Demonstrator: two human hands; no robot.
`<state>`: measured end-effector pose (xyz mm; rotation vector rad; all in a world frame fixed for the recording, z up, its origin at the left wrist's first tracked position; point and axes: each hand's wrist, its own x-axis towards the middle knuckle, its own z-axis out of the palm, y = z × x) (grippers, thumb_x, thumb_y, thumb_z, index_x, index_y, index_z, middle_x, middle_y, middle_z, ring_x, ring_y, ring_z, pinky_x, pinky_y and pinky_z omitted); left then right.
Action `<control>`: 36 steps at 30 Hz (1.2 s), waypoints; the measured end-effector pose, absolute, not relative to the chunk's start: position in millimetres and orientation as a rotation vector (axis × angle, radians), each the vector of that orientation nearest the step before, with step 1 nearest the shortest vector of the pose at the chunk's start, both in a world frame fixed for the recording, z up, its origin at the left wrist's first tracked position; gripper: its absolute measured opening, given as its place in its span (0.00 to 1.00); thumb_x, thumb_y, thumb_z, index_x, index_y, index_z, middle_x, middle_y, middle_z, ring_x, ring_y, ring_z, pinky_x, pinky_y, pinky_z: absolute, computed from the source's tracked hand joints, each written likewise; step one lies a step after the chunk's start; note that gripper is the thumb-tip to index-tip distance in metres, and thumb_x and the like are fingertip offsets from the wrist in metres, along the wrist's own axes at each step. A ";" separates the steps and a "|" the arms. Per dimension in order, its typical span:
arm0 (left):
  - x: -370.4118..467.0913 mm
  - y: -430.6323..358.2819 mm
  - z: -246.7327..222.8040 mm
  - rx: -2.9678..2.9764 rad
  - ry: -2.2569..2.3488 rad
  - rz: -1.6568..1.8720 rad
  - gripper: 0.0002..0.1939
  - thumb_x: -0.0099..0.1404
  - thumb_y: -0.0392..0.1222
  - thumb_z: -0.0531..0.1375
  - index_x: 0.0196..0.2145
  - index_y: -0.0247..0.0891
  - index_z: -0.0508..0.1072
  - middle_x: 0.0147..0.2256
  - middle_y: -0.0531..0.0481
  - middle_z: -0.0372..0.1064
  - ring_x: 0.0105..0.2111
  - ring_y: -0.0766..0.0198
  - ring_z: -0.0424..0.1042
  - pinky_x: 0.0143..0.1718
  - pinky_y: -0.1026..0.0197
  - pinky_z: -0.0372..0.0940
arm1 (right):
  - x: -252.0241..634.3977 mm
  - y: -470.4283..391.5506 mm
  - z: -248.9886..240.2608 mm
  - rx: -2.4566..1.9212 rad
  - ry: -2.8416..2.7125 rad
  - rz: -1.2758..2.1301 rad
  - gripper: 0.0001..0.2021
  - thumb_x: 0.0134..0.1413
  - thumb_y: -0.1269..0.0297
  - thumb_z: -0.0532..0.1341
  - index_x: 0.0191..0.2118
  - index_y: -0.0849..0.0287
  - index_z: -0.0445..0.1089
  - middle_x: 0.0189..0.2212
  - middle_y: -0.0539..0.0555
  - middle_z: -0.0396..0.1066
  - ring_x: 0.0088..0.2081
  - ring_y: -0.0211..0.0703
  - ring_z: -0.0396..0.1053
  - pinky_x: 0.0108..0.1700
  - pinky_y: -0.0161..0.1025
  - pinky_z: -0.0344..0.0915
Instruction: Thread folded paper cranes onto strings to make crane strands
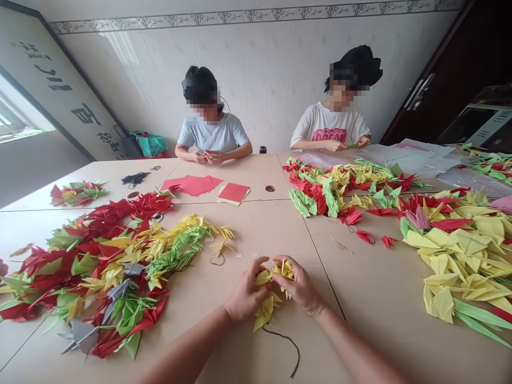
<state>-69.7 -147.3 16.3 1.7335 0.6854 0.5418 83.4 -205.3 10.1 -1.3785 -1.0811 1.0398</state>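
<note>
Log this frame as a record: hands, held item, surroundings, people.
left hand: holding yellow folded-paper bundle
right hand: holding the same bundle
cord: dark, trailing from bundle
left pile: red, yellow, green, grey folded paper
right-edge pile: mostly yellow folded paper
red sheets: flat, beyond the hands
far side: co-worker in blue, co-worker in white, both handling small things

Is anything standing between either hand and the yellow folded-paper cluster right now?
Nothing visible does: the left hand and right hand both hold the yellow folded-paper cluster directly. The visible length of thin dark thread trails from its lower end toward the person, clear of both hands.
</note>
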 end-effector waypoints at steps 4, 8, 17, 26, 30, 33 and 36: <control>-70.1 -147.3 14.6 1.742 0.700 0.547 0.25 0.56 0.32 0.53 0.52 0.41 0.54 0.34 0.52 0.65 0.30 0.68 0.64 0.31 0.64 0.61 | 82.0 -203.1 10.0 -1.391 -1.083 1.047 0.14 0.48 0.62 0.60 0.42 0.56 0.65 0.36 0.52 0.68 0.38 0.44 0.68 0.37 0.39 0.66; -69.7 -148.1 14.6 1.748 0.714 0.555 0.24 0.56 0.34 0.54 0.52 0.41 0.55 0.33 0.53 0.64 0.29 0.68 0.64 0.30 0.65 0.60 | 81.4 -202.8 7.1 -1.383 -1.094 1.015 0.13 0.48 0.62 0.60 0.42 0.55 0.66 0.37 0.52 0.68 0.39 0.44 0.68 0.40 0.39 0.66; -67.0 -149.3 21.0 1.788 0.701 0.513 0.23 0.56 0.32 0.53 0.50 0.41 0.56 0.32 0.53 0.66 0.29 0.68 0.65 0.31 0.64 0.62 | 82.8 -206.0 7.9 -1.366 -1.118 0.994 0.14 0.49 0.61 0.60 0.43 0.56 0.64 0.37 0.52 0.67 0.37 0.42 0.66 0.40 0.38 0.65; -69.9 -149.6 12.4 1.740 0.691 0.590 0.23 0.56 0.34 0.54 0.51 0.41 0.56 0.33 0.53 0.64 0.31 0.67 0.65 0.32 0.64 0.62 | 81.9 -204.4 4.6 -1.371 -1.115 0.976 0.14 0.48 0.60 0.60 0.42 0.56 0.65 0.34 0.52 0.67 0.36 0.43 0.66 0.40 0.39 0.65; -70.6 -148.0 10.3 1.736 0.710 0.603 0.25 0.57 0.36 0.55 0.52 0.43 0.55 0.34 0.53 0.63 0.31 0.68 0.64 0.32 0.64 0.62 | 82.7 -204.0 2.6 -1.358 -1.107 0.988 0.15 0.48 0.60 0.60 0.43 0.56 0.64 0.34 0.52 0.66 0.35 0.42 0.66 0.39 0.39 0.65; -72.4 -146.6 11.2 1.735 0.708 0.585 0.29 0.57 0.37 0.56 0.55 0.44 0.51 0.39 0.50 0.62 0.31 0.68 0.64 0.32 0.64 0.62 | 85.4 -205.0 4.0 -1.336 -1.070 1.026 0.16 0.48 0.60 0.60 0.44 0.56 0.64 0.35 0.52 0.64 0.33 0.40 0.66 0.35 0.37 0.66; -73.5 -145.3 12.9 1.766 0.686 0.509 0.31 0.57 0.39 0.58 0.56 0.45 0.51 0.40 0.50 0.62 0.32 0.68 0.64 0.33 0.63 0.62 | 89.1 -207.0 8.3 -1.325 -1.050 1.115 0.16 0.48 0.59 0.60 0.45 0.55 0.64 0.36 0.51 0.64 0.32 0.39 0.65 0.34 0.36 0.65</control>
